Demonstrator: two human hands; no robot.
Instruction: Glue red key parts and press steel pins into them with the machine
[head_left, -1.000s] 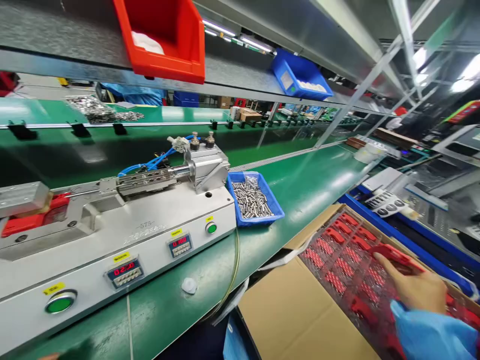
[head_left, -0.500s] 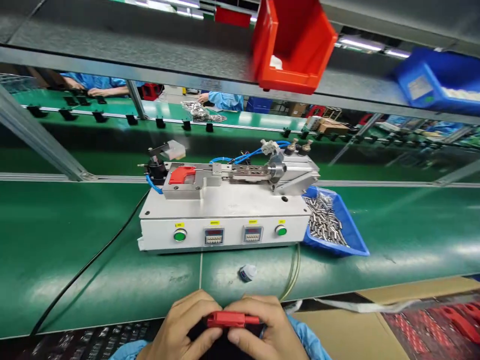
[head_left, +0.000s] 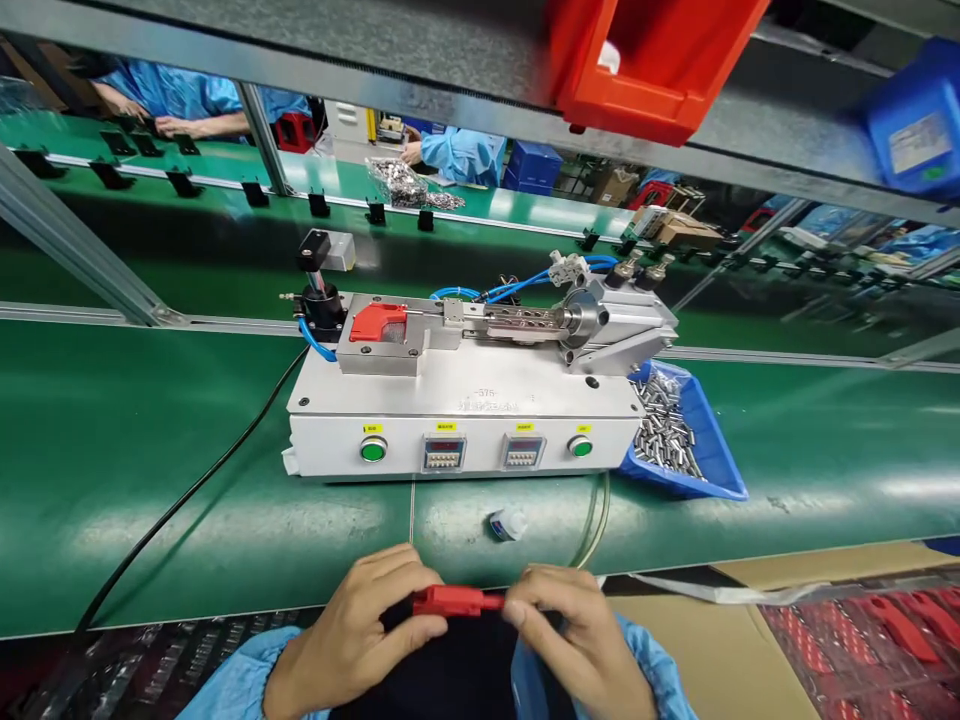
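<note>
Landmark: the pneumatic bench fixture (head_left: 480, 388). Red plastic piece (head_left: 448, 601) is in front of and below it; left hand (head_left: 364, 622) pinches the thicker end, right hand (head_left: 570, 625) the narrow end. A similar red part (head_left: 373, 322) sits in the fixture's nest. Right of fixture, touching or nearly so: blue bin (head_left: 721, 468) of loose metal pins (head_left: 667, 432). Above, on the shelf: orange-red bin (head_left: 637, 112), something white inside. Lower right: cardboard box (head_left: 697, 645), red pieces (head_left: 896, 625) in clear plastic.
</note>
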